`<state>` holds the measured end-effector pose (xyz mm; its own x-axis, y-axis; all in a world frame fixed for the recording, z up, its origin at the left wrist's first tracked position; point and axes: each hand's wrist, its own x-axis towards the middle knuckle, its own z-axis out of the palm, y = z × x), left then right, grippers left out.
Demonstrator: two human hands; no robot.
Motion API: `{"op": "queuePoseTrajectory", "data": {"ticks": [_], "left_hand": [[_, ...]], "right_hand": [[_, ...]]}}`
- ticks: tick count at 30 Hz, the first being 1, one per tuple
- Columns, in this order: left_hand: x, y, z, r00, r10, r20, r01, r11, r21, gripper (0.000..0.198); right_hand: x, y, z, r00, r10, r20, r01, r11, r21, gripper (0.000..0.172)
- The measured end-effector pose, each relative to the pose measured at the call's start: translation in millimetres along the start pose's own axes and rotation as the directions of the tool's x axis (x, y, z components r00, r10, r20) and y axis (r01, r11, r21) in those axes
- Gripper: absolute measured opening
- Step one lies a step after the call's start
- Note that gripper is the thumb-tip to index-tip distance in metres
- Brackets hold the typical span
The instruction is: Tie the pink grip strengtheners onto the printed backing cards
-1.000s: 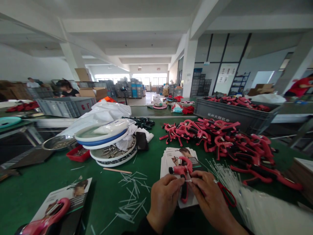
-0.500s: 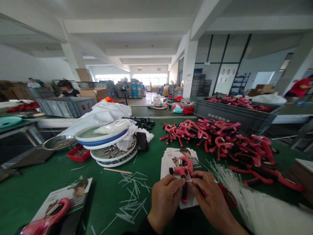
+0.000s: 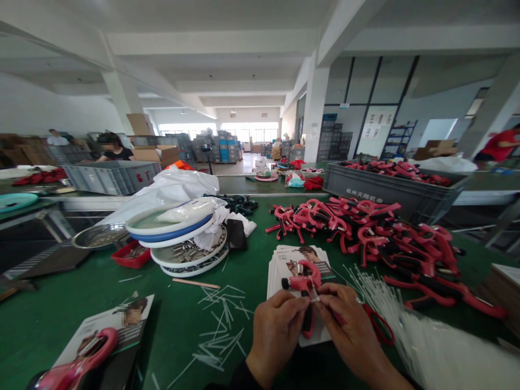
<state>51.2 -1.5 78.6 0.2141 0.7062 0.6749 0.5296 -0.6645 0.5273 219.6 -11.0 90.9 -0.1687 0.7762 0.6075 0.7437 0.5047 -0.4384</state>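
1. The head camera looks down a green-topped workbench in a large factory hall. Two bare hands reach in at the bottom centre, close together.
2. The left hand is closed around a red-and-black hand grip exerciser. The exerciser stands with its handle pointing down, in front of a stack of printed cards.
3. The right hand sits just beside the left, its fingers and thumb pinched together on a thin white cable tie at the exerciser's middle.
4. To the right, a fan of loose white cable ties lies near the right hand, blurred at its near end. Beyond it is a large heap of red-and-black exercisers, then a gray plastic crate filled with more.
5. To the left, white round trays are stacked beside a white plastic bag, and a lower tray holds small metal parts. Short white plastic offcuts are scattered on the bench. At the lower left, a pink-handled exerciser rests on a printed card.
6. Far back, a co-worker in a dark top stands among crates and cartons. Another person in a red top is at the right edge.
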Motion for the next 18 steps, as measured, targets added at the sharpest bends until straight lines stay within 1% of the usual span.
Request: {"op": "queuePoseTrajectory", "data": {"ticks": [11,18], "left_hand": [[-1.6,-0.3,0.8,1.000,-0.015,0.026,0.014,1.000,0.021,0.021],[-0.2,-0.8,-0.7,1.000,0.022,0.002,-0.022,1.000,0.006,0.019]], "right_hand": [[0.6,-1.7,-1.1,1.000,-0.016,0.004,0.016,1.000,-0.005,0.016],[0.6,-0.2,0.0,1.000,-0.012,-0.019,0.012,1.000,-0.016,0.017]]}}
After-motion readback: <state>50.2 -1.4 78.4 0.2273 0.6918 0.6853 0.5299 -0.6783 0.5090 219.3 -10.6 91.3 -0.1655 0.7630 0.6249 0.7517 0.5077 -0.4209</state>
